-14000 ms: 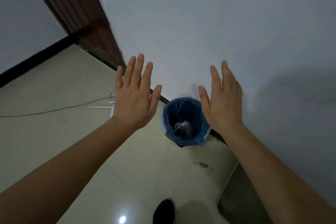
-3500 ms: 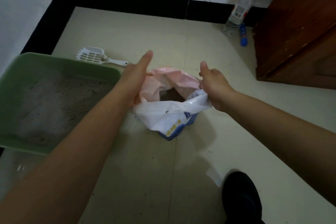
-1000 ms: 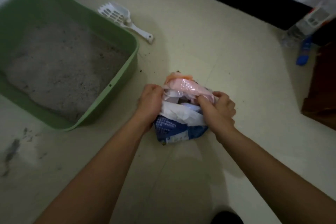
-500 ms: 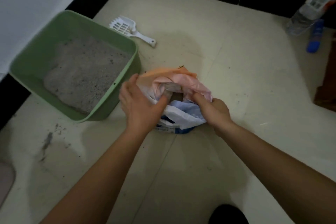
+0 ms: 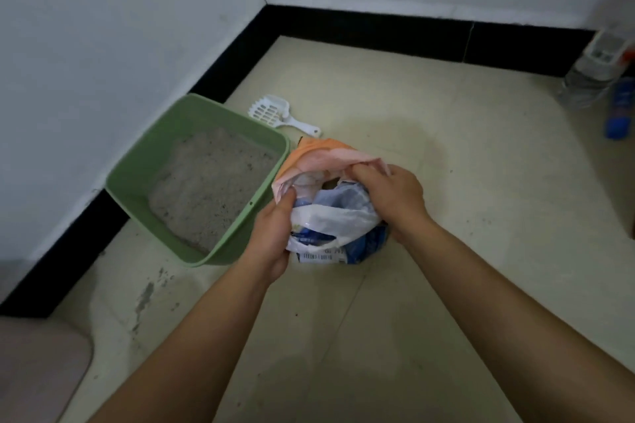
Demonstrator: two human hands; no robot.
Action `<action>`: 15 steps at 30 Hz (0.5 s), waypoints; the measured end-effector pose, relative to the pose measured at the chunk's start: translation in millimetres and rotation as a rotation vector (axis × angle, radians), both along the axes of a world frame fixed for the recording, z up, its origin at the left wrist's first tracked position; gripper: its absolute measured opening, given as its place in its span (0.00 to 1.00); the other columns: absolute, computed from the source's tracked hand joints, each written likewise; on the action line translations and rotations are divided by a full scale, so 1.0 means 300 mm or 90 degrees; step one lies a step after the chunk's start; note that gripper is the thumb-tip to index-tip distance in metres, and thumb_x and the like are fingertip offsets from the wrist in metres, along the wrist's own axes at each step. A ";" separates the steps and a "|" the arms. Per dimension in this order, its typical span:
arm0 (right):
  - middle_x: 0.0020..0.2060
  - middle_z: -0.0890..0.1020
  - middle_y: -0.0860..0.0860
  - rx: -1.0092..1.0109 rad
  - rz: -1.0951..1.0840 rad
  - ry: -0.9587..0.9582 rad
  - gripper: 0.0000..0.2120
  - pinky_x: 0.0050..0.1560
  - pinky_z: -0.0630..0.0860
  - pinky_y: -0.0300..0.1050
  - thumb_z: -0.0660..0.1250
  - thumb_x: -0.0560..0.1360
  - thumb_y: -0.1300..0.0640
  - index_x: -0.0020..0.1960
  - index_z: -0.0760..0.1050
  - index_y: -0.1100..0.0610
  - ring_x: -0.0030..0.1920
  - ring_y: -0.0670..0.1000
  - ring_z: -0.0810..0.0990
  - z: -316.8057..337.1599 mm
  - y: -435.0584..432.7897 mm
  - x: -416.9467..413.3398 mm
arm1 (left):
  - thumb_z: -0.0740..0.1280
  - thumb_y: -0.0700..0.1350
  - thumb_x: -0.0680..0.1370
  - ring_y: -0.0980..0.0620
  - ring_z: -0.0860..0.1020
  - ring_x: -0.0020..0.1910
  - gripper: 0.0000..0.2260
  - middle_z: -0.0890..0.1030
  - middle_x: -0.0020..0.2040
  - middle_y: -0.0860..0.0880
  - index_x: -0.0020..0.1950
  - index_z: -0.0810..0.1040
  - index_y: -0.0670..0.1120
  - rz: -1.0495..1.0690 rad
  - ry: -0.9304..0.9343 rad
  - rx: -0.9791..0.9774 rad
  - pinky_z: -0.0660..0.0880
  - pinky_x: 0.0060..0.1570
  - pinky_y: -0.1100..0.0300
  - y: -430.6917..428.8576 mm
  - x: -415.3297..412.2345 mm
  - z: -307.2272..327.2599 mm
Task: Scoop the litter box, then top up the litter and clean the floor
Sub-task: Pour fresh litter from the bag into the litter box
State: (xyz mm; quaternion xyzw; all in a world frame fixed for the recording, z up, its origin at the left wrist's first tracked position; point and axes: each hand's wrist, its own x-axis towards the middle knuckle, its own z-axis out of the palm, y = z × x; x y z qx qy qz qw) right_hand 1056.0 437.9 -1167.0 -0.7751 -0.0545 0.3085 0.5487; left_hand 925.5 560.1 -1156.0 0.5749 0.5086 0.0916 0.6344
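Observation:
A white, blue and pink litter bag [image 5: 330, 223] stands on the tiled floor just right of the green litter box [image 5: 220, 251], which holds grey litter. My left hand [image 5: 273, 233] grips the bag's left side. My right hand [image 5: 391, 192] grips the bag's crumpled pink top edge on the right. The bag's mouth is open between the hands. A white slotted scoop [image 5: 275, 113] lies on the floor behind the box.
Grey litter smears [image 5: 147, 295] mark the floor in front of the box. A spray bottle [image 5: 594, 72] and a blue object [image 5: 620, 113] stand at the far right by the black skirting. A pale mat edge [image 5: 37, 371] is at lower left.
The bag has shifted closer to the litter box. My left hand has slid down the bag's side and my right hand has moved up onto the pink top edge.

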 end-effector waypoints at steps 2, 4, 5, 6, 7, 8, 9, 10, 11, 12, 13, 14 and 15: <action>0.41 0.83 0.52 -0.005 0.048 -0.045 0.26 0.48 0.81 0.54 0.71 0.61 0.34 0.44 0.80 0.56 0.43 0.54 0.82 0.064 0.011 0.036 | 0.60 0.52 0.82 0.44 0.83 0.46 0.18 0.83 0.53 0.39 0.61 0.78 0.39 0.063 -0.069 -0.024 0.81 0.39 0.56 0.033 0.022 0.043; 0.39 0.81 0.54 -0.020 0.077 -0.111 0.24 0.41 0.76 0.48 0.74 0.64 0.37 0.43 0.77 0.59 0.39 0.53 0.79 0.123 0.026 0.069 | 0.62 0.53 0.81 0.42 0.82 0.51 0.18 0.82 0.56 0.39 0.62 0.78 0.41 0.100 -0.129 -0.041 0.81 0.44 0.53 0.058 0.039 0.081; 0.37 0.79 0.54 -0.031 0.078 -0.138 0.23 0.39 0.74 0.47 0.74 0.65 0.39 0.42 0.76 0.59 0.38 0.53 0.77 0.155 0.036 0.086 | 0.63 0.54 0.80 0.42 0.82 0.53 0.19 0.82 0.56 0.40 0.62 0.79 0.41 0.115 -0.152 -0.048 0.80 0.47 0.51 0.066 0.045 0.093; 0.36 0.78 0.53 -0.044 0.077 -0.159 0.21 0.38 0.73 0.46 0.74 0.65 0.40 0.40 0.76 0.58 0.37 0.53 0.77 0.190 0.049 0.099 | 0.64 0.55 0.79 0.41 0.82 0.54 0.20 0.82 0.56 0.40 0.61 0.79 0.41 0.122 -0.171 -0.060 0.80 0.49 0.50 0.067 0.052 0.106; 0.36 0.78 0.52 -0.063 0.083 -0.180 0.19 0.38 0.74 0.47 0.73 0.65 0.41 0.39 0.75 0.57 0.38 0.54 0.78 0.228 0.073 0.106 | 0.65 0.56 0.78 0.41 0.82 0.54 0.21 0.83 0.56 0.40 0.60 0.80 0.41 0.120 -0.194 -0.080 0.79 0.52 0.48 0.075 0.049 0.111; 0.36 0.79 0.53 -0.082 0.092 -0.198 0.19 0.40 0.77 0.49 0.72 0.65 0.40 0.39 0.75 0.56 0.39 0.55 0.79 0.267 0.098 0.108 | 0.65 0.57 0.78 0.41 0.82 0.53 0.21 0.83 0.56 0.40 0.60 0.80 0.41 0.111 -0.219 -0.104 0.79 0.53 0.47 0.080 0.041 0.121; 0.37 0.80 0.54 -0.093 0.106 -0.211 0.20 0.42 0.79 0.53 0.71 0.63 0.39 0.40 0.76 0.56 0.41 0.56 0.80 0.314 0.127 0.103 | 0.64 0.57 0.78 0.41 0.81 0.53 0.21 0.82 0.56 0.41 0.60 0.80 0.42 0.097 -0.257 -0.129 0.78 0.55 0.47 0.087 0.028 0.140; 0.38 0.82 0.55 -0.101 0.115 -0.209 0.22 0.44 0.80 0.55 0.71 0.61 0.38 0.41 0.78 0.56 0.41 0.57 0.82 0.362 0.150 0.098 | 0.61 0.58 0.79 0.42 0.81 0.55 0.21 0.82 0.57 0.41 0.61 0.79 0.42 0.082 -0.308 -0.156 0.76 0.57 0.46 0.094 0.020 0.154; 0.38 0.83 0.55 -0.101 0.115 -0.194 0.23 0.43 0.81 0.55 0.71 0.60 0.38 0.41 0.79 0.57 0.41 0.57 0.83 0.406 0.166 0.095 | 0.59 0.60 0.80 0.41 0.79 0.57 0.24 0.81 0.59 0.41 0.63 0.77 0.42 0.059 -0.368 -0.181 0.75 0.60 0.46 0.099 0.012 0.167; 0.38 0.84 0.55 -0.100 0.114 -0.175 0.23 0.40 0.82 0.52 0.71 0.59 0.39 0.42 0.81 0.57 0.39 0.57 0.84 0.455 0.188 0.089 | 0.57 0.63 0.79 0.40 0.78 0.61 0.28 0.79 0.62 0.40 0.66 0.76 0.42 0.046 -0.430 -0.218 0.73 0.62 0.45 0.115 0.000 0.173; 0.37 0.85 0.55 -0.095 0.112 -0.155 0.21 0.36 0.81 0.47 0.72 0.61 0.41 0.42 0.81 0.58 0.37 0.55 0.85 0.498 0.210 0.084 | 0.56 0.66 0.77 0.39 0.76 0.63 0.32 0.78 0.64 0.39 0.68 0.75 0.42 0.050 -0.476 -0.257 0.72 0.63 0.43 0.131 -0.012 0.165; 0.36 0.85 0.54 -0.092 0.108 -0.142 0.18 0.32 0.77 0.43 0.72 0.63 0.44 0.41 0.81 0.58 0.34 0.53 0.84 0.541 0.234 0.075 | 0.54 0.68 0.76 0.39 0.75 0.64 0.33 0.78 0.65 0.40 0.68 0.75 0.44 0.062 -0.507 -0.307 0.72 0.63 0.43 0.147 -0.019 0.162; 0.35 0.85 0.54 -0.089 0.105 -0.132 0.15 0.30 0.75 0.40 0.72 0.66 0.46 0.41 0.81 0.58 0.32 0.52 0.83 0.580 0.257 0.067 | 0.52 0.69 0.77 0.40 0.76 0.64 0.33 0.77 0.65 0.41 0.68 0.76 0.46 0.064 -0.527 -0.340 0.71 0.63 0.43 0.158 -0.019 0.151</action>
